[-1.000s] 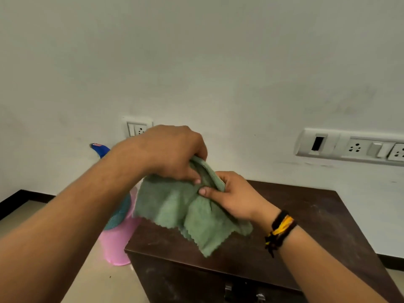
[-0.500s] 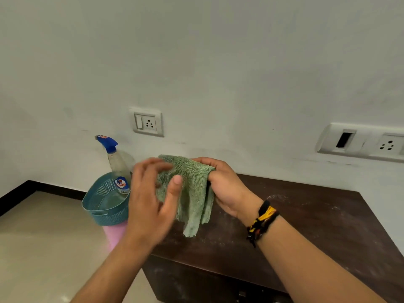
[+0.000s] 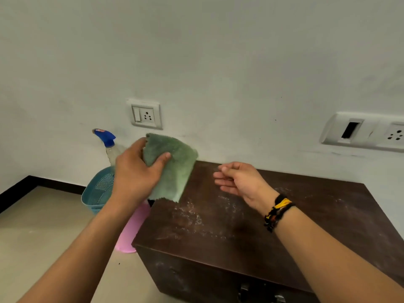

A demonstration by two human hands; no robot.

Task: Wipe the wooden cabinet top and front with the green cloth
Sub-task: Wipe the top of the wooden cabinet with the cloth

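The folded green cloth [image 3: 175,167] hangs in the air above the back left corner of the dark wooden cabinet [image 3: 251,232]. My left hand [image 3: 135,173] grips the cloth's left side, thumb across its front. My right hand [image 3: 238,182] hovers over the cabinet top to the right of the cloth, fingers loosely apart and holding nothing. White dust streaks lie on the cabinet top. The cabinet front [image 3: 196,278] shows at the bottom, with a metal latch at the lower edge.
Left of the cabinet, a blue mesh basket [image 3: 98,189] holding a spray bottle [image 3: 107,141] sits on a pink bin [image 3: 133,228] on the floor. On the wall behind are a socket [image 3: 145,114] and a switch panel [image 3: 367,132].
The cloth passed from my right hand to my left hand. My right hand let go and moved right, over the cabinet top. One second ago both hands were folding the cloth.
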